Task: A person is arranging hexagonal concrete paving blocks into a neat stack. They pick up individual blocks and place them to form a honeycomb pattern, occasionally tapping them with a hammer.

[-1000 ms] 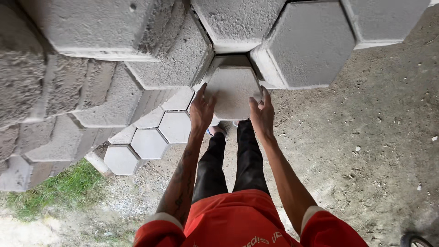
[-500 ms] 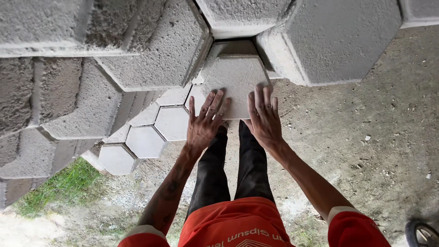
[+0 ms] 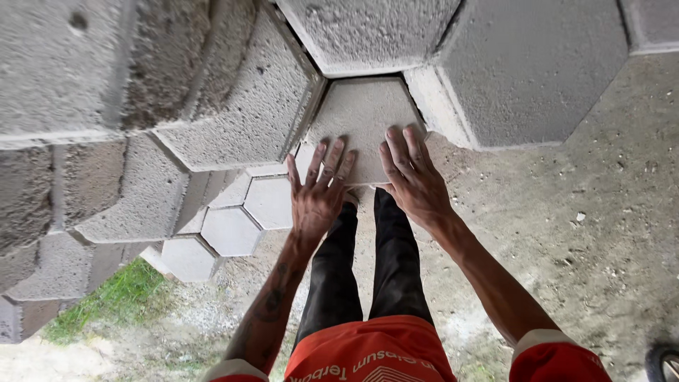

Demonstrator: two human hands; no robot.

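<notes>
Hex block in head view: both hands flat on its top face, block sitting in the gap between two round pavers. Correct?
Not quite. The head view shows the left hand and right hand flat on the hexagonal block, but the neighbouring blocks are hexagonal too, not round. The rest holds.

Big stacks of grey six-sided concrete blocks (image 3: 177, 92) fill the left and far side, and more flat ones (image 3: 230, 230) lie in a row lower down on the left. The ground (image 3: 601, 233) on the right is rough grey dirt with small stones. A patch of green grass (image 3: 117, 301) grows near the left, in soft daylight.
</notes>
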